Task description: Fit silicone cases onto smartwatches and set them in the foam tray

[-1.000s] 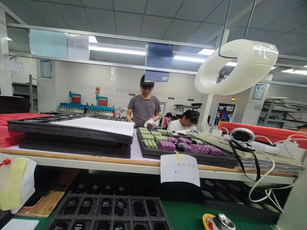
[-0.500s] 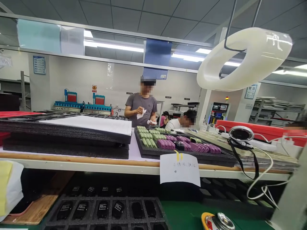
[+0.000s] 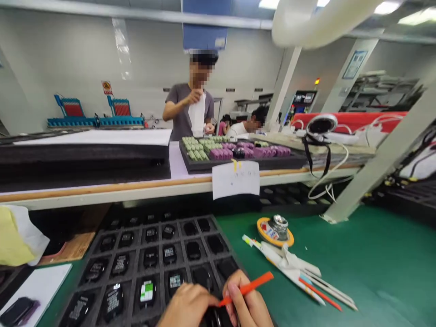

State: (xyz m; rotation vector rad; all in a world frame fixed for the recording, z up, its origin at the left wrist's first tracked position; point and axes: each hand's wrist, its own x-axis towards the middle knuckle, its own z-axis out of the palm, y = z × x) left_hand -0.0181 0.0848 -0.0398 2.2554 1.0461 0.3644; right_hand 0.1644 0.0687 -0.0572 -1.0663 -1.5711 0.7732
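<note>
My right hand (image 3: pixel 250 306) is at the bottom edge, fingers closed round a thin orange stick (image 3: pixel 254 285) that slants up to the right. My left hand (image 3: pixel 185 306) is right beside it, fingers curled, touching the stick's lower tip over something dark that I cannot make out. Both hands hover over the near right corner of a black foam tray (image 3: pixel 134 252) whose pockets hold several small black devices; one device (image 3: pixel 146 291) shows a lit green and white screen.
On the green mat lie a yellow-rimmed round tin (image 3: pixel 275 229) and a bundle of white and coloured sticks (image 3: pixel 299 272). Above, a shelf carries a tray of green and purple parts (image 3: pixel 231 150), a paper label (image 3: pixel 235 179) and cables. A standing person (image 3: pixel 189 106) holds white paper opposite.
The view has tipped down from the shelf to the mat. My two hands and the orange stick have come into sight. The person opposite has raised the white paper.
</note>
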